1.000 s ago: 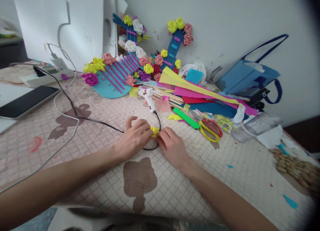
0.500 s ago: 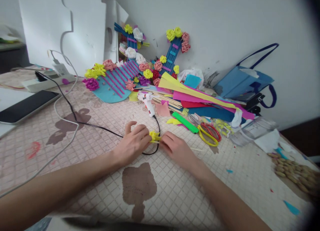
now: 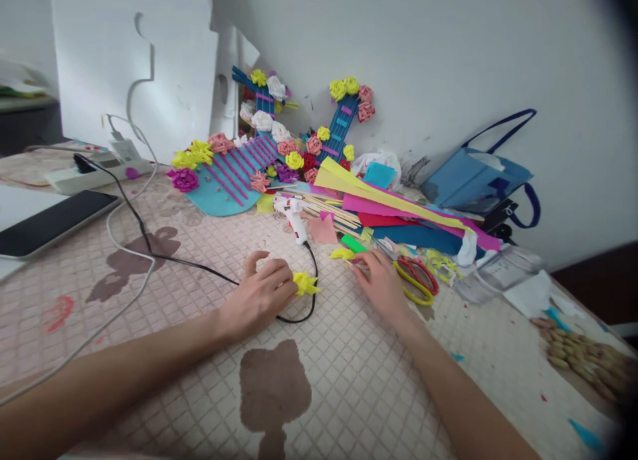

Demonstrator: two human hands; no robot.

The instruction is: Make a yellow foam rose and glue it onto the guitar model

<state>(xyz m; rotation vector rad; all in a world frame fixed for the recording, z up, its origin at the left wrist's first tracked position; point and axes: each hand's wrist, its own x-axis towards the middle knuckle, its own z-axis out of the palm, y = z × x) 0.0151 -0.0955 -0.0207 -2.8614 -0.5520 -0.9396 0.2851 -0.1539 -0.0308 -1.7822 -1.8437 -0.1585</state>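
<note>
In the left hand [image 3: 262,290] we see a crinkled yellow paper flower [image 3: 306,284], pinched at its left side by the fingers, with its pointed petals showing beyond them. The flower is low over the pale, quilted-pattern surface [image 3: 359,387], near the middle, just beside the loop of a thin black cord [image 3: 314,270] that runs up to a white plastic glue gun [image 3: 298,229].

The right hand [image 3: 383,284] is apart from the flower, over to its right, with thumb and fingers drawn close together. We notice a thin pale stick [image 3: 347,261] at its fingertips, but we cannot tell whether it is gripped. Just beyond those fingertips lie a bright green plastic handle [image 3: 353,243] and a small yellow paper scrap [image 3: 341,253]; to the right we find scissors with red and yellow handles [image 3: 429,272].

Behind the glue gun we have a turquoise rounded board [image 3: 208,201] crossed by magenta strips and edged with paper roses, and long yellow paper strips [image 3: 339,175] lying over magenta paper. A black-screened phone [image 3: 57,219] rests at far left.
</note>
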